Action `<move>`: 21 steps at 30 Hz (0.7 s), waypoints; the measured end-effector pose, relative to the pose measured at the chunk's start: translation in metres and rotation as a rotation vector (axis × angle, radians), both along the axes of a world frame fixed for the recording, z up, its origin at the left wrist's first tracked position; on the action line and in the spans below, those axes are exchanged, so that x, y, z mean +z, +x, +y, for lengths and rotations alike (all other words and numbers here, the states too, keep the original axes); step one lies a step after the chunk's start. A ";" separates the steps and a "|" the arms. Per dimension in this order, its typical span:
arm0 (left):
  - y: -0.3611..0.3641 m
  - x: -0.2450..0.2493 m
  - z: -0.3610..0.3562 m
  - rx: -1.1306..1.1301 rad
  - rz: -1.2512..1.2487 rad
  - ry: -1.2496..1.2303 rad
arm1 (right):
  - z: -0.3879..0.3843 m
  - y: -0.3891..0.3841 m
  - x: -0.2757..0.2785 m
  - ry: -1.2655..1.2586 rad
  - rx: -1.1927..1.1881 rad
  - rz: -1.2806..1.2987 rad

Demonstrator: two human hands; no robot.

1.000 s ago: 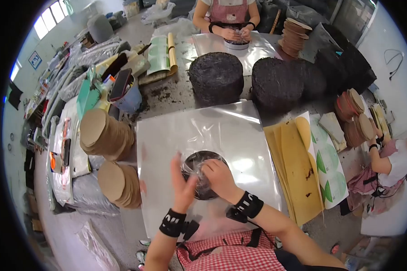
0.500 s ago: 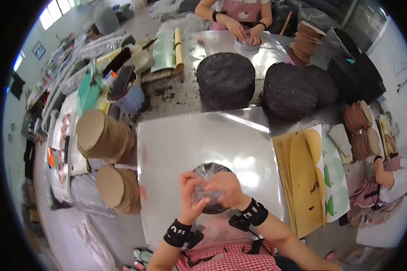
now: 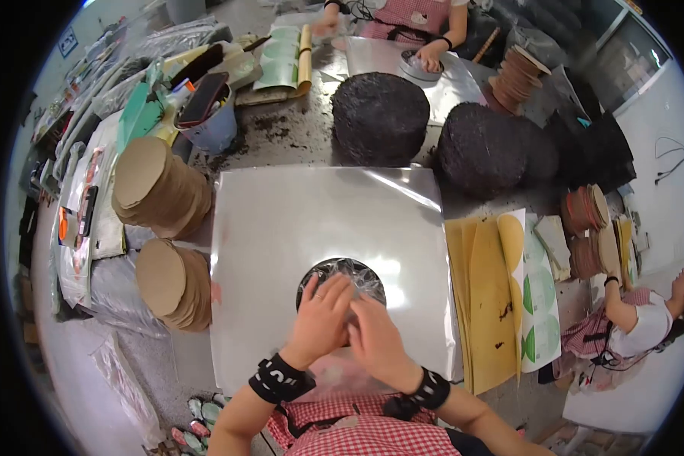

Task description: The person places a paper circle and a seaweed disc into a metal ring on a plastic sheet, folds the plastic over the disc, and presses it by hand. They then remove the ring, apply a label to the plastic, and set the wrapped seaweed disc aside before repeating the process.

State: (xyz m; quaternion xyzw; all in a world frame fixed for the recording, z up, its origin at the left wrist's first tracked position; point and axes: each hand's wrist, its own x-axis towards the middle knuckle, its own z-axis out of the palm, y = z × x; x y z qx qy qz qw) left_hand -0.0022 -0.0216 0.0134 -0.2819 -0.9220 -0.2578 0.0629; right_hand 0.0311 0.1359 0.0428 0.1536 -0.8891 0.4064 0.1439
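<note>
A round dark disc [image 3: 305, 283] lies on the shiny metal sheet in front of me. Crumpled clear plastic film [image 3: 359, 278] covers its top. My left hand [image 3: 321, 319] is over the near left part of the disc, its fingers bent together onto the film. Beside it, my right hand [image 3: 374, 334] leans in from the right, fingers pressed together and slightly blurred, closed at the film's edge. The two hands touch or almost touch at the fingertips. Between them, the film under the fingers is hidden.
The metal sheet [image 3: 281, 205] lies on the table. Stacks of brown discs [image 3: 159, 277] stand left, yellow sheets [image 3: 482, 304] right. Large black round blocks [image 3: 380, 118] stand behind. One co-worker's hand [image 3: 431, 55] rests on a round tin across the table; another person [image 3: 623, 311] is at right.
My hands have come down from gathering the film above the disc to lying lower over it. The camera view has shifted slightly. Across the table, the co-worker's hands have moved apart.
</note>
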 end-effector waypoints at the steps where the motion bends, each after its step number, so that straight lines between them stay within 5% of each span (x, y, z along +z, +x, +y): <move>1: 0.002 0.001 0.002 -0.008 0.016 -0.032 | 0.009 0.007 0.005 0.013 -0.004 -0.011; 3: 0.009 0.000 0.008 -0.022 0.006 -0.107 | 0.018 0.012 0.016 -0.104 -0.030 -0.221; 6: 0.010 0.011 0.015 0.007 -0.062 -0.075 | 0.019 -0.027 -0.030 0.097 0.049 -0.336; 10: 0.004 0.007 0.012 -0.015 -0.081 -0.164 | 0.042 -0.007 0.011 -0.078 -0.078 -0.208; 12: -0.007 0.002 0.014 0.018 -0.083 -0.226 | 0.102 0.006 0.037 0.041 -0.396 0.104; 15: -0.021 0.001 0.016 0.025 -0.042 -0.237 | 0.218 0.028 0.059 0.513 -0.910 0.212; 18: -0.025 -0.004 0.014 0.013 -0.036 -0.218 | 0.245 0.058 0.034 0.676 -0.819 -0.671; 21: -0.024 -0.004 0.014 0.006 -0.048 -0.228 | 0.199 0.088 -0.037 0.568 -0.635 -0.453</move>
